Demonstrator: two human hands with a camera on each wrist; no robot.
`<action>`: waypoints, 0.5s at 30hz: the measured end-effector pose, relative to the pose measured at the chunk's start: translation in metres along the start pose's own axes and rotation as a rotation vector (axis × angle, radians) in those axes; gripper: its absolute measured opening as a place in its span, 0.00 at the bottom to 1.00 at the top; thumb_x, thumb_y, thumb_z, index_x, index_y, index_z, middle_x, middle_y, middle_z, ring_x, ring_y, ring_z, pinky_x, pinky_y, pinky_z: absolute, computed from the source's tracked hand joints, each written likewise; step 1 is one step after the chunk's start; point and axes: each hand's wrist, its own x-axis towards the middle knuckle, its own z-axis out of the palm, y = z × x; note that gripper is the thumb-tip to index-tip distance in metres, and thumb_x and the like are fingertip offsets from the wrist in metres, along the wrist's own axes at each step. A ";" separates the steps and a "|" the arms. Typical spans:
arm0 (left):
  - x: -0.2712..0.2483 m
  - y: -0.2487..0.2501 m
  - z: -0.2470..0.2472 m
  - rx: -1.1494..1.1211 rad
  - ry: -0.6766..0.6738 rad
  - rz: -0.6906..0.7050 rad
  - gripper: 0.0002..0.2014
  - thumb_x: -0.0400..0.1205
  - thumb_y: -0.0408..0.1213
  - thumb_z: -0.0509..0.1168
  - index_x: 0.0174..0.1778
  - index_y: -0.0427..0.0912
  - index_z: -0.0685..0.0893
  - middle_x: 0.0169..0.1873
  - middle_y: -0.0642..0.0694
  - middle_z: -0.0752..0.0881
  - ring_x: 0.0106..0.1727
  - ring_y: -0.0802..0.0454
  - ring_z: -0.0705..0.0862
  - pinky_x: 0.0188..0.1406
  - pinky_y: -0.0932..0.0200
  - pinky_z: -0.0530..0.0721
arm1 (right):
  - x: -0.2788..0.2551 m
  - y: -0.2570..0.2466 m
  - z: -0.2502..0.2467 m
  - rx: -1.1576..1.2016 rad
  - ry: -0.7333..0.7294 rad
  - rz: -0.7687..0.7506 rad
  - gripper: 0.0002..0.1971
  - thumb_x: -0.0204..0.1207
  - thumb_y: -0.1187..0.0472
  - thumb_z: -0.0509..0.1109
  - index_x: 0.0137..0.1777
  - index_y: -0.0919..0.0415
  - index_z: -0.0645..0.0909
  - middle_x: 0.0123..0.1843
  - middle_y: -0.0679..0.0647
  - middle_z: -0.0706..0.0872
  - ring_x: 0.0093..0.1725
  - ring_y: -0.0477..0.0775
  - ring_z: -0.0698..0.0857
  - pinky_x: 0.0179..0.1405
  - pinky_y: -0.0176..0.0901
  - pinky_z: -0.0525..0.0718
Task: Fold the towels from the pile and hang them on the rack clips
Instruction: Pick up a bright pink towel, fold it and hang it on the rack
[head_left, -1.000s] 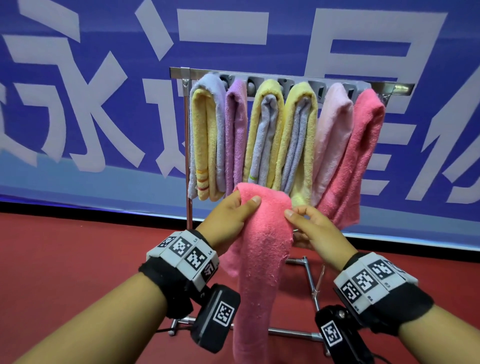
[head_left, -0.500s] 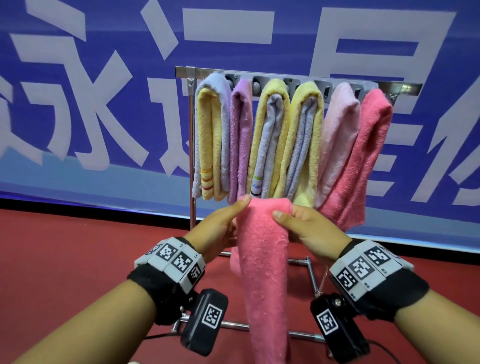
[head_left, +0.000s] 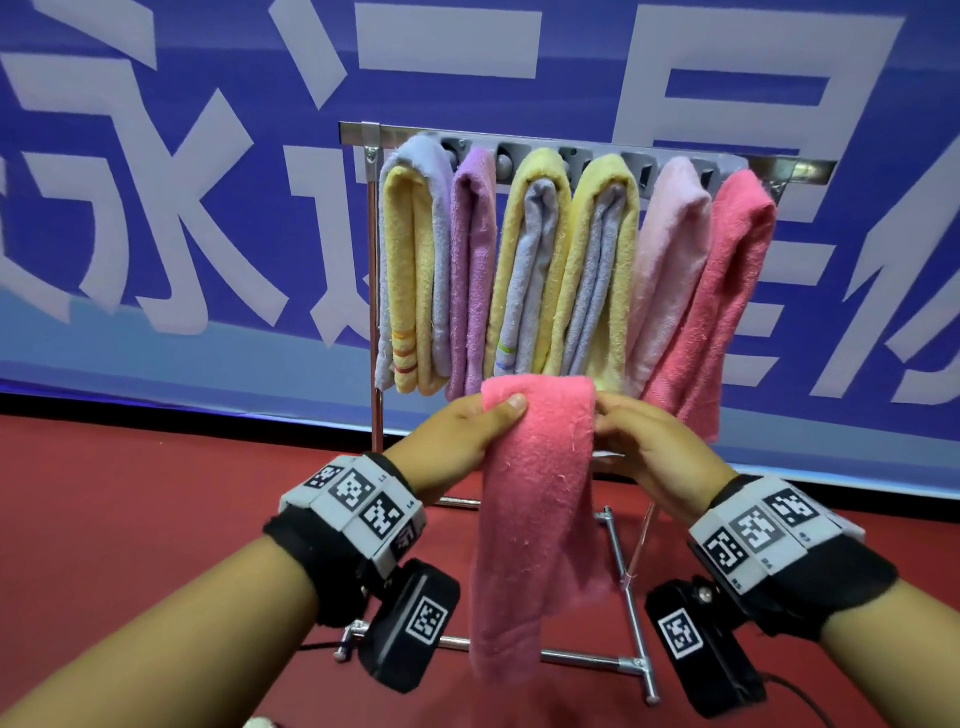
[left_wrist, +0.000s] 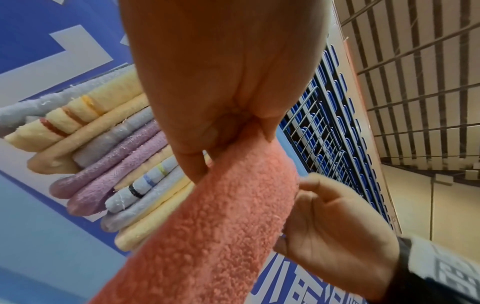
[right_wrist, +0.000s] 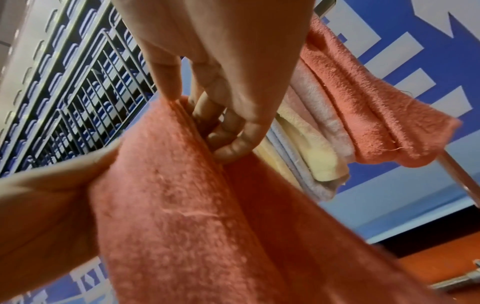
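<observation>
A folded pink towel (head_left: 535, 499) hangs long and narrow in front of the rack (head_left: 571, 150), its top fold level with the lower ends of the hung towels. My left hand (head_left: 467, 436) pinches its top left edge, thumb on the front. My right hand (head_left: 644, 447) pinches the top right edge, fingers curled behind the cloth (right_wrist: 226, 131). Several folded towels hang from the rack clips: yellow with lilac (head_left: 415, 270), purple (head_left: 472, 270), two yellow with grey (head_left: 566, 270), pale pink (head_left: 670, 260), pink (head_left: 727, 291). The left wrist view shows the pink towel (left_wrist: 215, 226) under my thumb.
The rack's metal feet and base bar (head_left: 587, 660) stand on the red floor (head_left: 130, 519) below the towel. Behind the rack a blue banner (head_left: 182, 208) with large white characters covers the wall. Blue stadium seating (left_wrist: 335, 115) appears in the wrist views.
Both hands have spread the towel's top edge wider and raised it slightly toward the hung towels. The camera has come closer to the rack.
</observation>
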 end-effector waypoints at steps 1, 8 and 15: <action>0.001 0.002 0.000 -0.002 -0.006 -0.002 0.16 0.87 0.41 0.54 0.59 0.36 0.82 0.55 0.34 0.86 0.54 0.43 0.85 0.64 0.46 0.81 | -0.001 0.004 -0.001 -0.032 -0.018 0.026 0.20 0.68 0.68 0.62 0.60 0.68 0.82 0.48 0.61 0.85 0.47 0.55 0.81 0.50 0.46 0.78; -0.002 0.002 -0.003 0.004 0.020 -0.009 0.15 0.87 0.42 0.54 0.56 0.38 0.84 0.54 0.38 0.87 0.55 0.46 0.85 0.69 0.45 0.78 | -0.010 0.029 0.003 -0.065 -0.134 0.098 0.11 0.78 0.73 0.64 0.54 0.59 0.82 0.41 0.46 0.89 0.38 0.38 0.87 0.43 0.30 0.85; -0.004 0.003 -0.014 -0.043 0.190 -0.031 0.17 0.81 0.43 0.65 0.56 0.33 0.86 0.53 0.35 0.88 0.51 0.44 0.87 0.55 0.51 0.83 | -0.007 0.023 0.006 -0.095 -0.001 -0.044 0.05 0.71 0.74 0.71 0.40 0.65 0.82 0.30 0.48 0.88 0.29 0.39 0.84 0.34 0.28 0.83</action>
